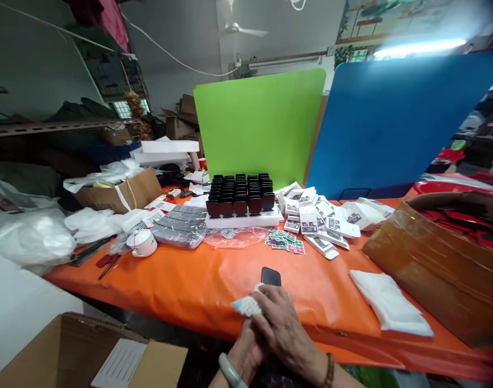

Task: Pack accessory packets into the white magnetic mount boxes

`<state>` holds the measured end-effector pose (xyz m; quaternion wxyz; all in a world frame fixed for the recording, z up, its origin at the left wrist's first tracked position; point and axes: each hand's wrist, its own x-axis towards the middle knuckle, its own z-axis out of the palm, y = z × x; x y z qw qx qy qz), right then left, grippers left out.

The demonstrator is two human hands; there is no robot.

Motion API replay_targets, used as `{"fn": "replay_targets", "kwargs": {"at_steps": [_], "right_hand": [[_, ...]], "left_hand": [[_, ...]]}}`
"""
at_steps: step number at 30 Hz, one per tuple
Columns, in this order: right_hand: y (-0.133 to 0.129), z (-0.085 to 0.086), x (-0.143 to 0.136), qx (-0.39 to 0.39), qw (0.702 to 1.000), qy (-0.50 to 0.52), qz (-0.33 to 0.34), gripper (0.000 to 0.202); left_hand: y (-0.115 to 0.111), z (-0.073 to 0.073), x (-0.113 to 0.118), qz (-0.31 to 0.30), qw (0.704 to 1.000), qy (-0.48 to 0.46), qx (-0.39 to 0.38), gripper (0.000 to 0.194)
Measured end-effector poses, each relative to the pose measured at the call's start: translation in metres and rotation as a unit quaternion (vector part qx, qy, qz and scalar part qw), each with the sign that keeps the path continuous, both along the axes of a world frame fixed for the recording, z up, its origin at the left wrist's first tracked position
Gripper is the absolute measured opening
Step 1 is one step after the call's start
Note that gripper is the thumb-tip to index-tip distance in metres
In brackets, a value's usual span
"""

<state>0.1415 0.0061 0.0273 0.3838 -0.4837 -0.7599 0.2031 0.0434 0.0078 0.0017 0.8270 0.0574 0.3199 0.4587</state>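
Observation:
Just above the front edge of the table, my two hands are close together. My right hand (282, 318), with a beaded bracelet at the wrist, is closed over a white and pale blue cloth (246, 306), which it presses against a small flat black panel with rounded corners (271, 276). My left hand (248, 339), with a pale bangle, is below and partly behind the right one. It appears closed around the panel's lower part, though most of its fingers are hidden. Only the panel's upper end shows, beyond my fingers.
Rows of similar dark panels (240, 195) stand in a white foam base (246, 220). White printed boxes (309, 220) and small coloured cards (284, 240) lie beside it. A white mug (143, 243) stands left; a white packet (391, 303) and large carton (436, 269) sit right. An open carton (84, 350) is lower left.

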Motion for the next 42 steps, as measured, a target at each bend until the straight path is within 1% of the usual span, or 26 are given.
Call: {"fn": "replay_targets", "kwargs": {"at_steps": [2,4,7,9,11,13,14,15,17,18,19,22,23,24,25,26,27,28,30,32,33,35,37,38,40,42], "right_hand": [[-0.006,-0.012,-0.005,0.076,0.995,-0.056,-0.022,0.022],[0.001,-0.019,-0.003,0.115,0.989,-0.062,-0.064,0.019],[0.022,-0.021,0.01,0.133,0.987,-0.029,-0.089,0.018],[0.038,-0.019,0.024,0.113,0.988,0.002,-0.104,0.019],[0.055,-0.017,0.044,0.028,0.987,0.074,-0.138,0.022],[0.069,-0.016,0.069,-0.09,0.968,0.163,-0.167,0.033],[0.074,-0.017,0.081,-0.128,0.957,0.192,-0.175,0.039],[0.078,-0.018,0.093,-0.153,0.949,0.21,-0.179,0.044],[0.08,-0.02,0.11,-0.178,0.935,0.244,-0.186,0.05],[0.079,-0.02,0.115,-0.203,0.921,0.281,-0.179,0.051],[0.076,-0.02,0.117,-0.241,0.9,0.327,-0.157,0.05],[0.062,-0.018,0.113,-0.373,0.813,0.445,-0.044,0.043],[0.058,-0.017,0.109,-0.396,0.793,0.462,-0.019,0.041],[0.054,-0.017,0.105,-0.405,0.783,0.472,-0.009,0.04],[0.052,-0.018,0.101,-0.403,0.781,0.478,-0.012,0.039],[0.051,-0.019,0.097,-0.395,0.784,0.478,-0.02,0.037],[0.051,-0.019,0.094,-0.384,0.796,0.468,-0.027,0.035],[0.051,-0.02,0.09,-0.37,0.814,0.447,-0.031,0.033],[0.053,-0.019,0.081,-0.319,0.868,0.378,-0.043,0.026],[0.052,-0.016,0.068,-0.229,0.927,0.294,-0.05,0.023],[0.05,-0.014,0.059,-0.178,0.95,0.252,-0.044,0.021],[0.043,-0.01,0.039,-0.09,0.981,0.169,-0.008,0.016],[0.032,-0.008,0.019,-0.031,0.995,0.085,0.038,0.017],[0.026,-0.007,0.01,-0.016,0.997,0.049,0.057,0.02],[0.014,-0.006,-0.004,-0.015,0.996,-0.001,0.09,0.023],[0.005,-0.004,-0.013,-0.042,0.992,-0.021,0.121,0.027]], "left_hand": [[-0.004,0.002,0.008,0.0,1.0,0.019,-0.006,0.022],[-0.005,0.006,0.015,0.0,0.999,0.049,-0.013,0.024],[-0.002,0.013,0.023,-0.007,0.996,0.092,-0.013,0.025],[-0.002,0.017,0.027,-0.032,0.992,0.12,-0.009,0.026],[-0.003,0.02,0.031,-0.081,0.988,0.131,-0.005,0.028],[-0.005,0.023,0.033,-0.127,0.985,0.113,-0.013,0.031],[-0.004,0.025,0.035,-0.136,0.986,0.097,-0.022,0.032],[-0.002,0.027,0.036,-0.136,0.987,0.081,-0.03,0.032],[0.005,0.03,0.038,-0.13,0.989,0.063,-0.038,0.032],[0.01,0.031,0.04,-0.131,0.989,0.056,-0.037,0.032],[0.014,0.031,0.04,-0.137,0.989,0.051,-0.039,0.032],[0.024,0.027,0.041,-0.162,0.984,0.041,-0.061,0.032],[0.026,0.025,0.04,-0.165,0.983,0.044,-0.072,0.033],[0.027,0.023,0.039,-0.165,0.982,0.05,-0.082,0.034],[0.027,0.021,0.036,-0.161,0.981,0.059,-0.091,0.035],[0.027,0.019,0.034,-0.155,0.981,0.069,-0.099,0.036],[0.027,0.018,0.03,-0.148,0.98,0.078,-0.105,0.037],[0.026,0.017,0.027,-0.14,0.98,0.083,-0.113,0.037],[0.026,0.015,0.018,-0.115,0.981,0.089,-0.132,0.034],[0.026,0.014,0.008,-0.079,0.982,0.075,-0.155,0.031],[0.027,0.013,0.003,-0.055,0.983,0.058,-0.167,0.029],[0.03,0.011,-0.008,0.003,0.983,0.014,-0.183,0.022],[0.033,0.01,-0.018,0.051,0.98,-0.019,-0.192,0.022],[0.034,0.01,-0.024,0.069,0.977,-0.02,-0.199,0.025],[0.036,0.012,-0.034,0.088,0.971,0.003,-0.22,0.029],[0.038,0.014,-0.042,0.087,0.965,0.033,-0.244,0.031]]}}
